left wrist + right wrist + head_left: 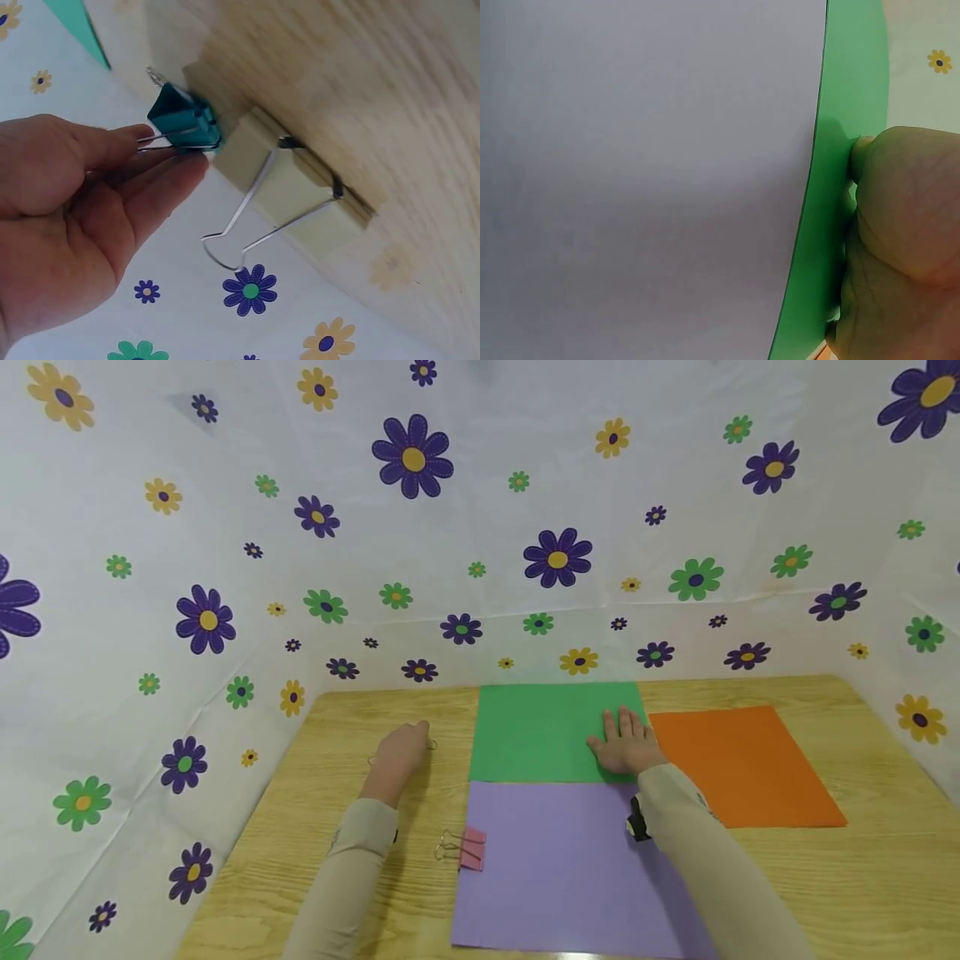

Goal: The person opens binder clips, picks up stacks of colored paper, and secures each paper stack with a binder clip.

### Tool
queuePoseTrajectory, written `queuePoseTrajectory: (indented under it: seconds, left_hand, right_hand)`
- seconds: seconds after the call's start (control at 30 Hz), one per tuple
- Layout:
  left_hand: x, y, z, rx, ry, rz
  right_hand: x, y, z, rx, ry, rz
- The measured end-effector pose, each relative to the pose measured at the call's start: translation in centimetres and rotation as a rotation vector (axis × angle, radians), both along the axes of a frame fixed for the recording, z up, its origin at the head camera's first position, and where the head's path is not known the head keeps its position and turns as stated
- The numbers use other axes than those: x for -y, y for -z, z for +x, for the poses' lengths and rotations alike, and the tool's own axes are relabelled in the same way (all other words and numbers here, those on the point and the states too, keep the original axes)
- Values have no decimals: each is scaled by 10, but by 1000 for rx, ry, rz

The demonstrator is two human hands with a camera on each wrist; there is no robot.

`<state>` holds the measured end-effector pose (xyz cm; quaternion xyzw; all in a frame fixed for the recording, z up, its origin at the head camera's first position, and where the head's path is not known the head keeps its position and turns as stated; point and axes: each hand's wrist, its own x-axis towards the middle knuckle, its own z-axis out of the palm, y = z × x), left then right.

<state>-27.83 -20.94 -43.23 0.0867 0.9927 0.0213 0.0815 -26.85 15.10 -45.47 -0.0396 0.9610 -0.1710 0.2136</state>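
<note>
My left hand (399, 753) is over the table's left part, pinching the wire handle of a teal binder clip (180, 120) between thumb and fingers. Right beside that clip lies a cream binder clip (300, 187), its wire handle folded out. In the head view my left hand mostly hides both clips. My right hand (622, 750) rests with fingers spread on the right side of a green sheet (536, 731). Nearer to me, a purple sheet (555, 868) borders the green one, with a pink binder clip (472, 848) clamped on its left edge.
An orange sheet (750, 768) lies to the right of the green one, close to my right wrist. The wooden table (255, 877) is bounded at the back and sides by a white flower-print cloth (480, 518).
</note>
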Motion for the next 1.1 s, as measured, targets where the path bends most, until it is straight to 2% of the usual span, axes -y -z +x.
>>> queuePoseTrajectory:
  seconds: [0.2,0.33,0.47,0.63,0.83,1.1]
  left_hand:
    - [-2,-4,6,20,6,44]
    - [-3,-6,10,21,-11,46]
    - [-4,-8,11,31,-46,42]
    - [-4,-11,12,41,-49,52]
    - [-3,-11,13,18,-44,102]
    - [-1,-9,16,14,-81,204]
  right_hand:
    - [0,2,0,15,10,3]
    - [0,3,0,4,5,6]
    - [0,2,1,0,6,0]
    - [0,1,1,-6,10,-4]
    - [0,2,0,-16,7,2]
    - [-1,5,-2,-5,11,5]
